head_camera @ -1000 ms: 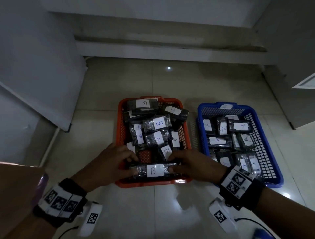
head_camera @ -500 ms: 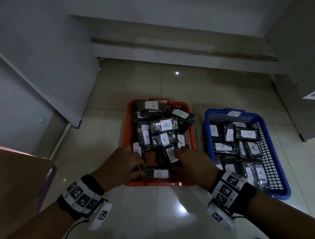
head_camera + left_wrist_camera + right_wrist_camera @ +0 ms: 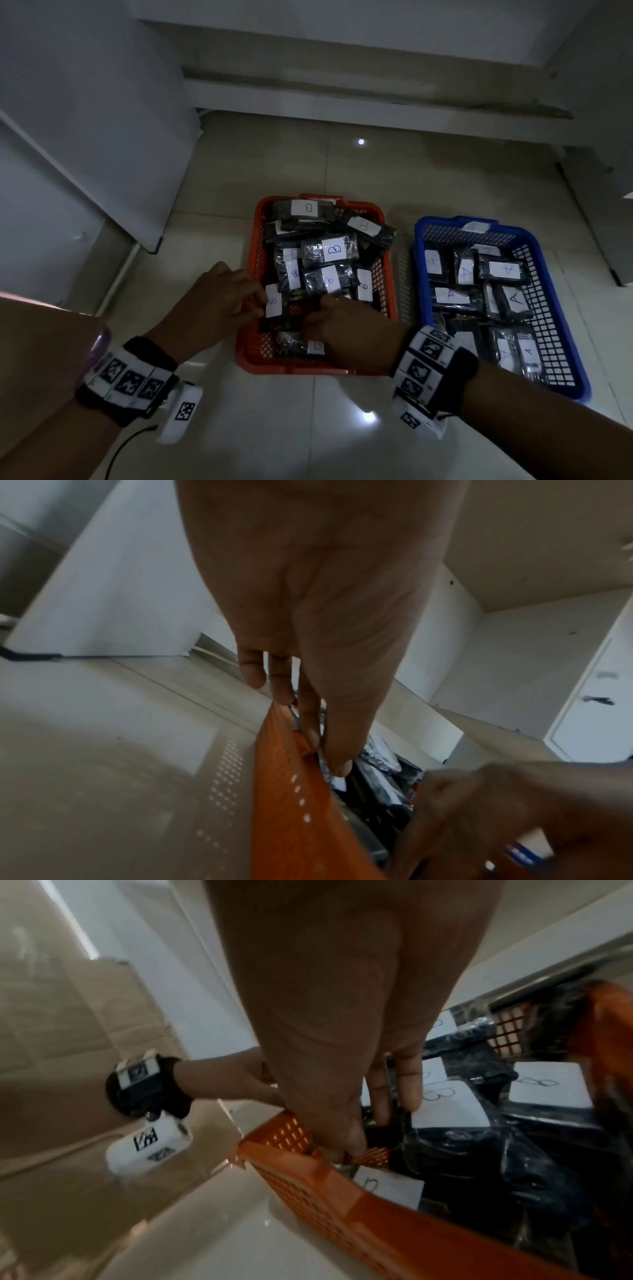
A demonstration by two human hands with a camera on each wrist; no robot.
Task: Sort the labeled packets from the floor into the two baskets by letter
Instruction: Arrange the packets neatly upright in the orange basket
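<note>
Two baskets stand side by side on the tiled floor (image 3: 212,428), apart from each other: an orange basket (image 3: 251,346) and, to its right, a blue basket (image 3: 561,308). The orange one is heaped with dark packets bearing white labels marked B — one such B packet (image 3: 330,250) lies on top near the middle, another (image 3: 306,209) rests against the far rim. The blue one holds dark packets marked A (image 3: 501,270), laid flatter across its mesh bottom. Both hands reach into the near end of the orange basket. The left hand (image 3: 219,301) comes over the basket's left rim; the left wrist view shows its fingers (image 3: 310,723) extended downward with the tips touching the inner side of the orange wall, and whether they pinch a packet there cannot be told. The right hand (image 3: 346,327) lies over the packets near the basket's near edge; in the right wrist view its fingers (image 3: 397,1085) point down among the packets, loosely bent — a firm hold on any one of them does not show. A small B-labelled packet (image 3: 388,1185) lies against the near wall just below that hand. Each wrist carries a black band with patterned white tags.
</note>
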